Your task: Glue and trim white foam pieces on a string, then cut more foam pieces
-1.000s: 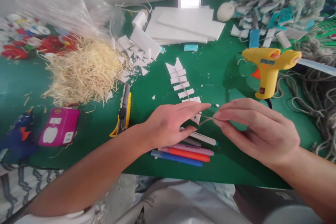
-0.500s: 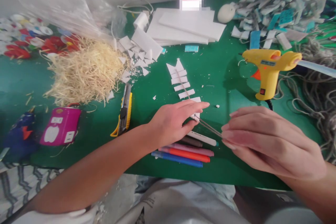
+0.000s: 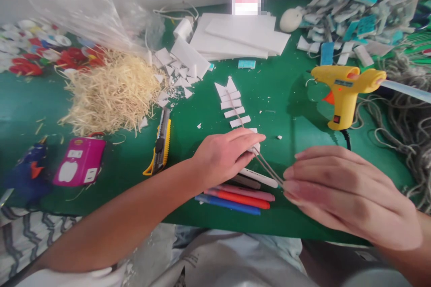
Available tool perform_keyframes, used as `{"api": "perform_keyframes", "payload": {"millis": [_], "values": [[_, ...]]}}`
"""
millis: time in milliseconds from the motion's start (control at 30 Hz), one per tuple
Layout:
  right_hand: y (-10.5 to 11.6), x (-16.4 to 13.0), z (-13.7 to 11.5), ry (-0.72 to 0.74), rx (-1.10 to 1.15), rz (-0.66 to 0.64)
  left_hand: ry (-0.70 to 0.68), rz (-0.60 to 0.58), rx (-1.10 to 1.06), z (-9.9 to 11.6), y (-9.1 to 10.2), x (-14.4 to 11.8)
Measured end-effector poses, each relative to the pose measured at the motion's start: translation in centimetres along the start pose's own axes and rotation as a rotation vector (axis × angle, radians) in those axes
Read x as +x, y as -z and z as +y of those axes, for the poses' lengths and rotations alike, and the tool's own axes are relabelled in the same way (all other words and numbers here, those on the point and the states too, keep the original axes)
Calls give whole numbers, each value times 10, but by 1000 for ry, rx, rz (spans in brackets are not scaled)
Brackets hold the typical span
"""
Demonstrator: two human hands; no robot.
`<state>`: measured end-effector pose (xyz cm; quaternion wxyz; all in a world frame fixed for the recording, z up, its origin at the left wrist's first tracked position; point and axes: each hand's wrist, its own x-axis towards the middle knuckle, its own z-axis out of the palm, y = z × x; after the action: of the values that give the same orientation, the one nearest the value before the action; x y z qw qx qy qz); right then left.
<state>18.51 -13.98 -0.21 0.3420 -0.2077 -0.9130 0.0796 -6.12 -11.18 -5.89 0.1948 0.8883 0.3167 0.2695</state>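
spanning the whole view, the green tabletop (image 3: 202,121) carries a heap of straw-coloured shavings (image 3: 111,94), a stack of white foam sheets (image 3: 239,36), a yellow glue gun (image 3: 346,87) standing on its own, a yellow utility knife (image 3: 161,141) and a row of marker pens (image 3: 240,193). the right hand (image 3: 340,193) has its fingers closed in a pinch on the near end of a thin twine (image 3: 269,168), drawn taut. the left hand (image 3: 224,157) lies flat, fingers pressing the lowest piece of a line of white foam strips (image 3: 232,105) fixed along that twine. judging by this, the cutting and most of the sticking look done; the twine's free end seems left to deal with.
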Motion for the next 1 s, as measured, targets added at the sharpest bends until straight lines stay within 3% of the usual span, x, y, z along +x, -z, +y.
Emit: {"api": "perform_keyframes", "payload": {"millis": [100,167,333,433,633,1000], "values": [[-8,-3,0,-114,-68,56,-15,-4,-30,9,7,0],[-11,-3,1,-152,-83,63,15,22,-163,18,13,1],[-16,-2,3,-183,-79,56,488,-76,-872,37,18,4],[-21,-1,3,-229,-93,71,674,-79,-1053,40,15,8],[-29,1,6,-263,-119,90,628,26,-994,35,15,12],[-32,-2,8,-203,-189,16,755,23,-1210,27,13,15]]}}
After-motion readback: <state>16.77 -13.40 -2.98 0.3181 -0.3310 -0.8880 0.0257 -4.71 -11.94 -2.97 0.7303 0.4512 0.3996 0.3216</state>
